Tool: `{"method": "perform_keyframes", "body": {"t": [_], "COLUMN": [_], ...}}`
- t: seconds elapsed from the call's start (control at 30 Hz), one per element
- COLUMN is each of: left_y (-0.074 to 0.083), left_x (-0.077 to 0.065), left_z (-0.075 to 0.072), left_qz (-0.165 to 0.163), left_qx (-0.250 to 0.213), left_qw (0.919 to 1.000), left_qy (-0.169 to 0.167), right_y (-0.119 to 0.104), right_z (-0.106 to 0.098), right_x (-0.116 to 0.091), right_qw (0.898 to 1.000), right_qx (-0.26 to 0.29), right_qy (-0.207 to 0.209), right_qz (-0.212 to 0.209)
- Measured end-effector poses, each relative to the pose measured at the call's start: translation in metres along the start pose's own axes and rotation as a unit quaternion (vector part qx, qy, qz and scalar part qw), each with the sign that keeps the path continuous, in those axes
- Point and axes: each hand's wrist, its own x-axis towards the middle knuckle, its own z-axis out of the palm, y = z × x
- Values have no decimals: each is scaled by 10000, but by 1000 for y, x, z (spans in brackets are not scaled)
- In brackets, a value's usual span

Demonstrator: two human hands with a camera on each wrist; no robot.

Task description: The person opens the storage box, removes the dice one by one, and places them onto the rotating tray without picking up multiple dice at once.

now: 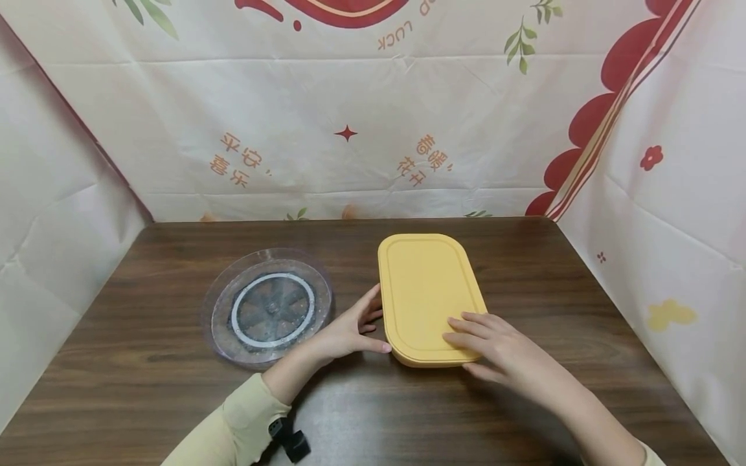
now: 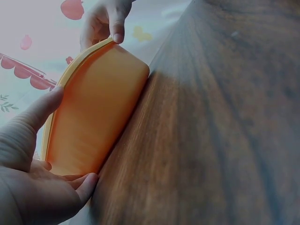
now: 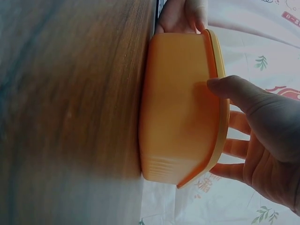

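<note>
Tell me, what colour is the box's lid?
The lid is yellow; it shows best in the head view.

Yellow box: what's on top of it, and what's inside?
On top of the yellow box sits its lid, with the right hand touching it. The contents, if any, can't be seen: the lid covers the inside.

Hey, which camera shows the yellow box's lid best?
The head view: it looks down on most of the lid, with the right hand covering only a little near one corner. Both wrist views face the side of the box and show the lid just as a narrow rim.
</note>
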Motion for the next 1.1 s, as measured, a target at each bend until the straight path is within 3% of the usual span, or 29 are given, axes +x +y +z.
{"method": "perform_keyframes", "body": {"t": [0.43,1.1], "left_y": [0,-1], "left_x": [0,0], "left_z": [1,0], "left_qz": [19,39], "left_qx": [-16,55], "left_qw": [10000,10000], "left_qy": [-2,-10], "right_y": [0,-5], "right_z": [0,0], "right_x": [-1,0], "right_qw": [9997,9987], "right_qx": [219,383], "right_qy": [99,7], "right_qz": [-105,343]}}
